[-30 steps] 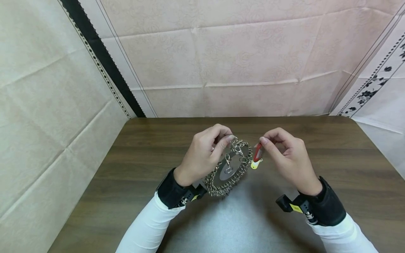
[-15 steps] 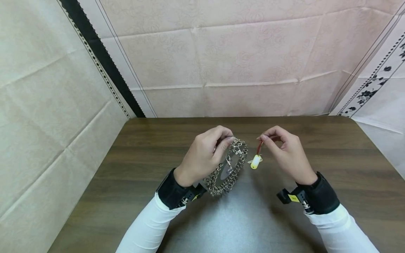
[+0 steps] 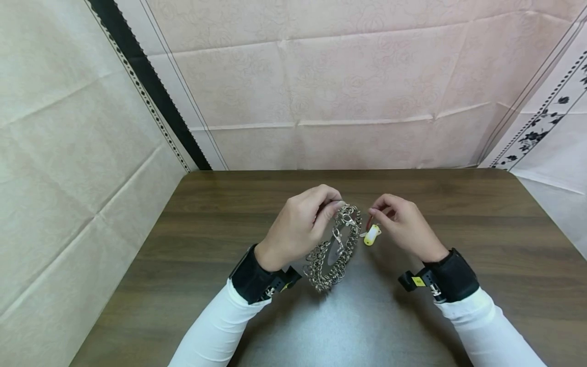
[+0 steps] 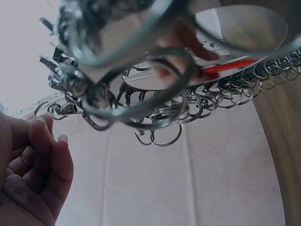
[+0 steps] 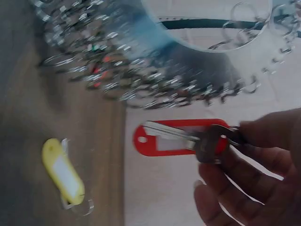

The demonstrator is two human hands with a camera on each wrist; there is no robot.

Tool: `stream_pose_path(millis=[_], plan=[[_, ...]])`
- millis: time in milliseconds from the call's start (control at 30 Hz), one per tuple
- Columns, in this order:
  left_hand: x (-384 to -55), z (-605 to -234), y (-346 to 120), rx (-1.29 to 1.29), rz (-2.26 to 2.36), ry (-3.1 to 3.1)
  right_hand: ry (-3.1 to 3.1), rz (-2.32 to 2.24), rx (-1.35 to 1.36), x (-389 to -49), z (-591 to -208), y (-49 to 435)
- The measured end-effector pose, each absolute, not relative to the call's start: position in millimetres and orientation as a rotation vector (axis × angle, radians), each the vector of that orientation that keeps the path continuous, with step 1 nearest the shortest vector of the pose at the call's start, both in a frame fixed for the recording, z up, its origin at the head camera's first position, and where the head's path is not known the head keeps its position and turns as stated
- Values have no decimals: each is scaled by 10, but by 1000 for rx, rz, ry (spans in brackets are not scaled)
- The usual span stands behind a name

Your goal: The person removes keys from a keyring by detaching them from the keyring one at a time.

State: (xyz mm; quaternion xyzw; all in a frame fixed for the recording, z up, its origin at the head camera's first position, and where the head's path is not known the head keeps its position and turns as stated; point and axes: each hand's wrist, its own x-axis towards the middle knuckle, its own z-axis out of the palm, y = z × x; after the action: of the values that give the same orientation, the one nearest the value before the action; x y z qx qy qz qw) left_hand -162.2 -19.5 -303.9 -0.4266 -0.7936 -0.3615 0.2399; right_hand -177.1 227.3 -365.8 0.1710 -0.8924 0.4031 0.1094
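- Left hand (image 3: 298,224) pinches the top of a large silver metal ring strung with many small split rings (image 3: 334,255), held edge-up over the dark wooden table (image 3: 137,265).
- Right hand (image 3: 403,227) pinches a silver key with a red plastic tag (image 5: 181,138); a yellow plastic tag (image 3: 370,235) hangs just beside.
- The key's long axis points toward the ring; hooking it on likely needs a clip opened.
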Motion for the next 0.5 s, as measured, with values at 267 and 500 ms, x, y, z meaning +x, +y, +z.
stream_pose_path(millis=[267,500], plan=[[-1638,-3044,-202,-1172,-974,-2171,-2728,1080,560,-1866,-3835,2282],[-1653,-3046,-204,-1180,-970,-2177,-2785,1089,580,-1887,-3904,2286]])
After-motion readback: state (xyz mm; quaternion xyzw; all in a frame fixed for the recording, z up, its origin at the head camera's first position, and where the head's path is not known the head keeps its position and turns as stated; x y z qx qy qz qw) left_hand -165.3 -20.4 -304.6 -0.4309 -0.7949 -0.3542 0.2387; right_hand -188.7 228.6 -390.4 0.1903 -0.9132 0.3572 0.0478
